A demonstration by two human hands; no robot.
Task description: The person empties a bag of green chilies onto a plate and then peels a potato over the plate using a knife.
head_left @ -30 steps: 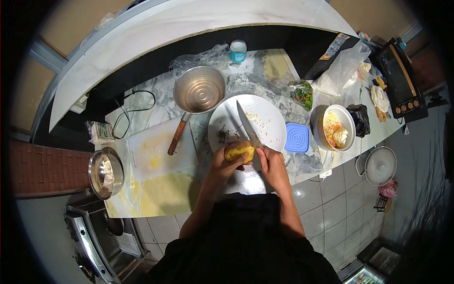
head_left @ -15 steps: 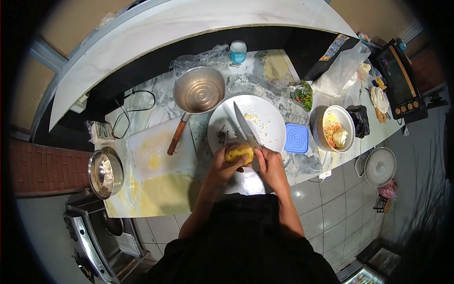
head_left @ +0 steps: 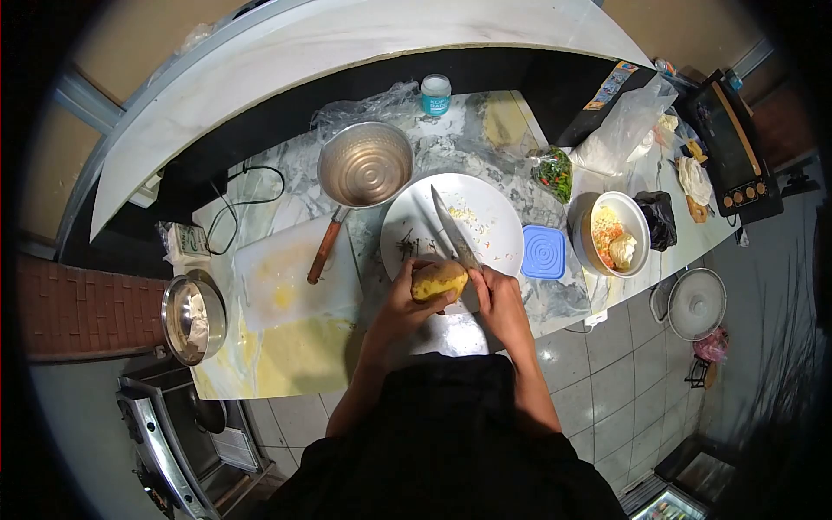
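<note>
Potato (head_left: 438,282) is turning in the fingers vs. half a sec ago, now showing more brown skin on top w/ the yellow peeled patch facing lower left; knife (head_left: 452,227) is swinging a touch to the right at the tip. Everything else on the counter (head_left: 303,364) is staying put.

L hand (head_left: 406,299) is gripping the potato, fingers wrapping round its left side & underside, keeping it over the near edge of the white plate (head_left: 399,208). R hand (head_left: 499,296) is closing firmly round the knife handle (mostly hidden by the fist), w/ the blade slanting up & left above the plate. Blade's lower end is sitting right beside the potato's right end; can't tell if the edge is touching. Dark scraps (head_left: 406,246) are lying on the plate's left side, pale bits (head_left: 468,215) nearer the middle & right.

Blue lid (head_left: 544,252) is resting just right of the plate, w/ a white bowl (head_left: 583,247) of chopped food beyond it. Saucepan (head_left: 366,165) is standing upper left of the plate, its wooden handle pointing back toward the person, over the cutting board (head_left: 286,273).
</note>
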